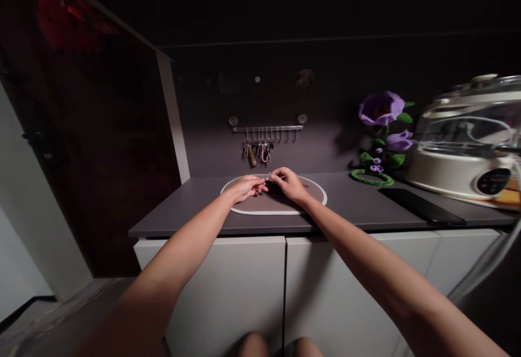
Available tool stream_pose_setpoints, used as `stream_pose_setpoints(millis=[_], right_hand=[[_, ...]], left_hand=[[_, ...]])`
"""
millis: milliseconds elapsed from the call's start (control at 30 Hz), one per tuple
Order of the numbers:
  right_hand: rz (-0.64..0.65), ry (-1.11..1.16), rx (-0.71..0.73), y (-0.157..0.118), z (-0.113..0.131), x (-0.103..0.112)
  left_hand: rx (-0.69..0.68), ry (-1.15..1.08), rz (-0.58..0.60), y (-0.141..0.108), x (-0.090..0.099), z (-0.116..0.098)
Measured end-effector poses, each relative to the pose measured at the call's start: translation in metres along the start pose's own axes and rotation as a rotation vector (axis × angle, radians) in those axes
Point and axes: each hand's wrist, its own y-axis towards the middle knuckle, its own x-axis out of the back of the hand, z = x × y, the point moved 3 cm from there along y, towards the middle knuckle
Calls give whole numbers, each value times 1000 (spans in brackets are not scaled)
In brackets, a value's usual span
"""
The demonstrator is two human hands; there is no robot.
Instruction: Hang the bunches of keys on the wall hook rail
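Note:
My left hand (pixel 249 186) and my right hand (pixel 288 182) meet above an oval mat (pixel 268 212) with a white rim on the dark counter. Thumb and fingers of both hands pinch a small shiny metal piece (pixel 267 177) between them; it is too small to tell its kind. Part of the mat beneath the hands is in shadow, and something dark there cannot be made out. Beyond the hands, several keys (pixel 262 151) with rings and fobs hang from a clear hook rail (pixel 268 128) on the wall.
Purple flowers (pixel 381 108) with a green base stand on the counter to the right. A black flat slab (pixel 421 205) lies in front of a white appliance with a clear cover (pixel 456 167). White cabinet doors (pixel 211 286) are below, and a dark door (pixel 101 129) is at left.

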Motion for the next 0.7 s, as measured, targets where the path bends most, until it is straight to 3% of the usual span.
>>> stream_pose_setpoints(millis=[200, 400, 567, 700], right_hand=[[-79, 213, -102, 12, -13, 4], [-155, 369, -205, 40, -29, 8], [-226, 541, -346, 70, -30, 11], [-314, 563, -406, 95, -31, 16]], left_hand=[[-136, 232, -52, 5, 0, 2], [-343, 525, -226, 9, -1, 0], [-419, 803, -411, 11, 0, -4], [-462, 918, -458, 14, 1, -5]])
